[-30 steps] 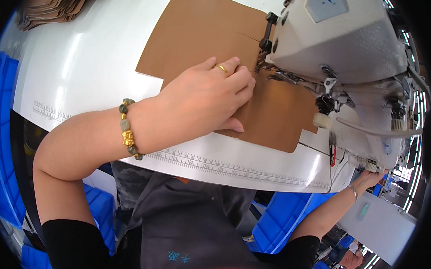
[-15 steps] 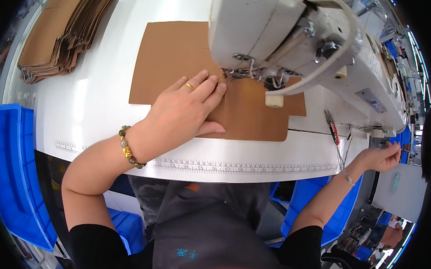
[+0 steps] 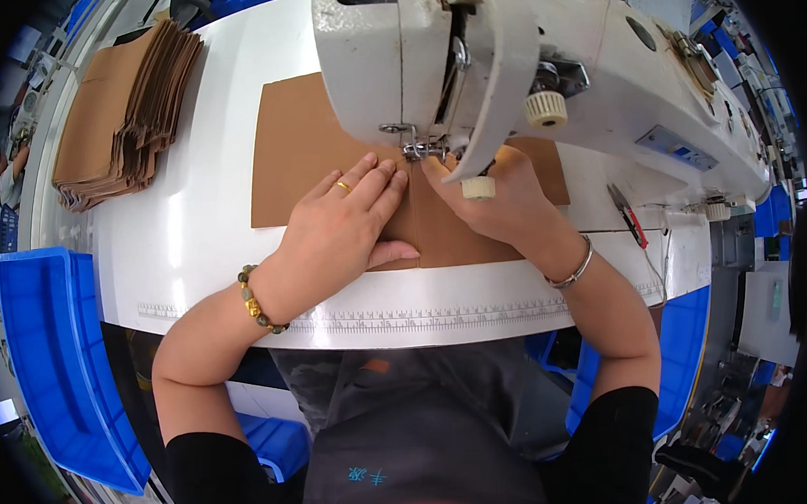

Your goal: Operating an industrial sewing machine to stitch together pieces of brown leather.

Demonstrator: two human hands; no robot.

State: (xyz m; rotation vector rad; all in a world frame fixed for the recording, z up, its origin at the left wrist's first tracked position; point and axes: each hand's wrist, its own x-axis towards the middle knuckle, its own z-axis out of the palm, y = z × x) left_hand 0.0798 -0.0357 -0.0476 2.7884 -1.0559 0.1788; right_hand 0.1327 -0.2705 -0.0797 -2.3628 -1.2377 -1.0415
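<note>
My left hand (image 3: 337,221) lies on a brown, leather-like sheet (image 3: 297,109), fingers outstretched just left of the presser foot (image 3: 420,149) of a white sewing machine (image 3: 368,58). It holds nothing; its thumb rests near the sheet's front edge. My right hand (image 3: 515,208) is over the sheet's right part, fingers bent in toward the presser foot and partly hidden behind the machine's curved white bar and knob. Those fingers look closed; what they hold, if anything, is hidden.
Stacked brown pieces (image 3: 100,117) sit at the back left of the white table (image 3: 201,278). Red-handled snips (image 3: 632,218) lie on the right. Blue bins (image 3: 65,362) stand either side below the table. A person (image 3: 8,176) is at the far left edge.
My right hand has moved leftward from the machine's right end to beside the presser foot. My left hand stays on the sheet. The view has shifted, showing more behind the table.
</note>
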